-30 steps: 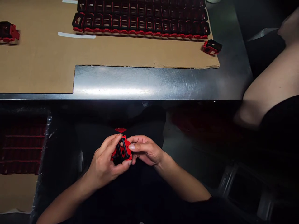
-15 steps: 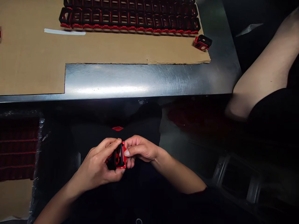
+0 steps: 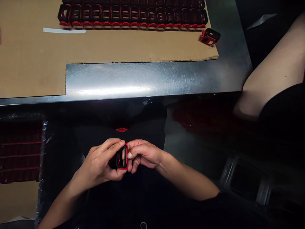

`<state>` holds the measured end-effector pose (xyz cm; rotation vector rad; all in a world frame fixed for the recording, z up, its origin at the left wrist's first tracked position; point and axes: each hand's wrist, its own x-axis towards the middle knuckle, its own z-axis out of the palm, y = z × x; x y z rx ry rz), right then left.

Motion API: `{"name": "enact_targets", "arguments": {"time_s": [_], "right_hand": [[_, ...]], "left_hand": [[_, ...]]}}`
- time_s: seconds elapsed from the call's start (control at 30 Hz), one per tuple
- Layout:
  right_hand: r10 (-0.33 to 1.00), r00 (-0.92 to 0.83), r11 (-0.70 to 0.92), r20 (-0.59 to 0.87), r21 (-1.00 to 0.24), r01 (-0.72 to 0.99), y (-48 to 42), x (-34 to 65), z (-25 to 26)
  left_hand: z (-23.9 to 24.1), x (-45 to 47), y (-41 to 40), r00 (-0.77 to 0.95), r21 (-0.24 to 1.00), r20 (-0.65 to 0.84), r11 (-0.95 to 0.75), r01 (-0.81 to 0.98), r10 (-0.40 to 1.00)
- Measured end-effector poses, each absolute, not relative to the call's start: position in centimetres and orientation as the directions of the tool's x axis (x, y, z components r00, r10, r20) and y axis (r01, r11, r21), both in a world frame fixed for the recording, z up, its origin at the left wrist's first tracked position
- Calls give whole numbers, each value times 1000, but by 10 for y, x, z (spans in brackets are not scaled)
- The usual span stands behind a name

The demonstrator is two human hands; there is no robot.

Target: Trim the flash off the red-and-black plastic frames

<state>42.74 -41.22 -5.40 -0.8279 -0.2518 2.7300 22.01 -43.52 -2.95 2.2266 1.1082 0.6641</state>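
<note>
Between my hands, in front of my body and below the table edge, is a small red and black rectangular frame-shaped part (image 3: 125, 157). My left hand (image 3: 101, 162) grips its top and bottom ends, thumb below and fingers above. From the right side my right hand (image 3: 144, 154) pinches the red edge between thumb and fingers. The part's open middle faces up toward me. Some of its far side is hidden by my fingers.
Rows of similar red and black parts (image 3: 133, 16) stand on cardboard (image 3: 107, 47) over a metal table (image 3: 147, 78). A single part (image 3: 210, 37) lies at the cardboard's right corner. Another person's arm (image 3: 274, 66) is at right. A box of red parts (image 3: 20, 152) stands at left.
The part in my hands has turned slightly, so its black rim shows more and less red is visible. My right fingers have shifted a little along its edge. The view has moved slightly.
</note>
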Motion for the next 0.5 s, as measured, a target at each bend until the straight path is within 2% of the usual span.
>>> {"name": "enact_targets", "arguments": {"time_s": [0.17,0.3,0.5], "right_hand": [[362,-816,-932,-451,-190,-309,-411,432,-48],[427,-799,-904,-424,-224,-364,-407,435,-44],[437,-808,-898,-395,-248,-364,-402,436,-42]], "left_hand": [[-31,225,-434,413,694,237,-451,561,879],[-28,232,-436,332,727,211,-375,575,919],[-31,233,-444,231,778,112,-230,585,966]]}}
